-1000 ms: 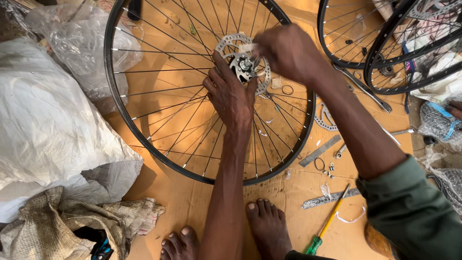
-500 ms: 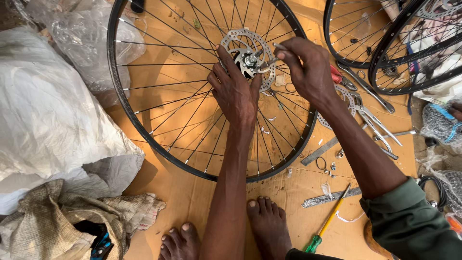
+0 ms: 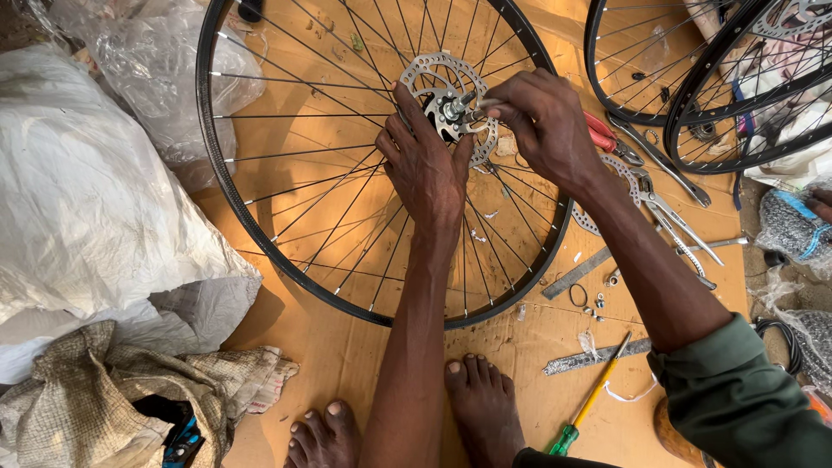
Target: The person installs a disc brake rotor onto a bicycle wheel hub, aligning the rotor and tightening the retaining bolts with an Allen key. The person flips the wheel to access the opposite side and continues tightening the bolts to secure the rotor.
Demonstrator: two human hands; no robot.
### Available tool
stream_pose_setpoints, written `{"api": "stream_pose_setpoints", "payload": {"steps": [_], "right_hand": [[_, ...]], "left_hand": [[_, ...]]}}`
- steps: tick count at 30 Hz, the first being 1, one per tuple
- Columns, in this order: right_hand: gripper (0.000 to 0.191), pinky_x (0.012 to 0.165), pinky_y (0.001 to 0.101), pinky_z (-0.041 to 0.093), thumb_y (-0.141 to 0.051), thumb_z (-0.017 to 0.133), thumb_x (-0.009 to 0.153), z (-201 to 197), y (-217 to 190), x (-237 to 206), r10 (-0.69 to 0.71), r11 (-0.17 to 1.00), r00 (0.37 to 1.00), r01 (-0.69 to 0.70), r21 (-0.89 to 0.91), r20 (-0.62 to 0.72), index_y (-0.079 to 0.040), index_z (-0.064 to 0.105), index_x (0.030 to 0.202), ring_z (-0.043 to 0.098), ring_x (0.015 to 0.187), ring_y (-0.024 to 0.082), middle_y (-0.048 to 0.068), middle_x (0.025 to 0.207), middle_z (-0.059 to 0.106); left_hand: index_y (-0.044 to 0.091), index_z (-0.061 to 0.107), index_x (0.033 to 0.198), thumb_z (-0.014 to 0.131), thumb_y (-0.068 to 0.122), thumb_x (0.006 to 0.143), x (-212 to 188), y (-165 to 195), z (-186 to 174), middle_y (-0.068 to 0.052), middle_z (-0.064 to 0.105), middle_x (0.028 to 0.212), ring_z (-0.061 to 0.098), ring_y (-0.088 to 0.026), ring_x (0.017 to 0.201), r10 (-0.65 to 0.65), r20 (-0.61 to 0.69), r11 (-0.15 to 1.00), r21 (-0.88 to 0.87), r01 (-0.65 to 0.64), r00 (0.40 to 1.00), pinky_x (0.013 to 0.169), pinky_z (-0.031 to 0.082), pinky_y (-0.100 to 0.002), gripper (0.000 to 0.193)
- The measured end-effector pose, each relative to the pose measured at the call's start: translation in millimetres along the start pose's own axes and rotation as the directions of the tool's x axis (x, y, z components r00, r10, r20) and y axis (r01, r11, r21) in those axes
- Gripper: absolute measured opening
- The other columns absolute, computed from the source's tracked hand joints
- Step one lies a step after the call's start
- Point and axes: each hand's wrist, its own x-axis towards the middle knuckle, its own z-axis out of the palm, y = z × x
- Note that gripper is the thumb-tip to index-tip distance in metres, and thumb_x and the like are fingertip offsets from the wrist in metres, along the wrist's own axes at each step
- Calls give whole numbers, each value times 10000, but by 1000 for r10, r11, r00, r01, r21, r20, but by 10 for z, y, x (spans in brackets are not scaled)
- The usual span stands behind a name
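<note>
Right hand point(image 3: 544, 121), head view: fingers curled narrow, thumb and fingertips pinched on a small metal piece at the hub point(image 3: 457, 109) of the bicycle wheel point(image 3: 286, 217); what exactly is pinched, a nut or the end of a slim tool, cannot be told, since the fingers cover most of it. Left hand point(image 3: 426, 169): spread flat over the spokes, fingers fanned wide, fingertips touching the lower edge of the disc rotor point(image 3: 446, 82), holding nothing. Hub: lies just to the left of the right hand's fingertips and just beyond the left hand's fingertips; both hands are close on it, the right hand alone in grip. Axle: long axis stands up out of the wheel towards the camera, tilted slightly towards the right hand. Wheel: lies flat on brown cardboard point(image 3: 364, 364), rim circling both hands. Right of the right hand: red-handled pliers point(image 3: 611, 139), long-nosed pliers point(image 3: 672, 217), a flat metal bar point(image 3: 576, 273), small rings and nuts near it, too small to sort. Nearer the body than the right forearm: a yellow-shafted screwdriver point(image 3: 594, 394) with green handle. Beyond the right hand: two more wheels point(image 3: 693, 87), cut off by the frame edge. Left of the left hand: white plastic sacks point(image 3: 95, 208), well apart. Bare feet point(image 3: 481, 407) below the rim.
</note>
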Motion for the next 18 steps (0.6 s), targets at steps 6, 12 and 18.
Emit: {"api": "stream_pose_setpoints", "payload": {"steps": [6,12,18], "right_hand": [[120,773,439,464,-124,704,1066,-34,-16,-28,23,999,998,-25,-32,-51,-12,745,1067,646,834,225,82,898,725],[102,775,416,477,-108,709,1050,19,-11,-12,105,993,994,-102,66,-41,-15,744,1071,644,841,225,81,920,727],[82,924,427,499,-118,715,1021,-110,148,35,-29,999,993,32,-27,112,-86,768,1075,659,1022,223,29,1059,760]], "left_hand": [[-32,136,1572,910,394,720,4,-16,32,-223,489,1299,487,-383,1203,12,-31,1000,-1,-12,999,798,558,-475,1227],[-38,129,1575,917,370,738,5,-36,59,-231,481,1304,487,-385,1192,14,-22,1000,-17,-15,1000,791,557,-469,1220],[-41,126,1579,909,367,749,-14,-35,38,-226,484,1301,485,-385,1203,35,-43,999,-33,-36,998,808,552,-472,1212]]}}
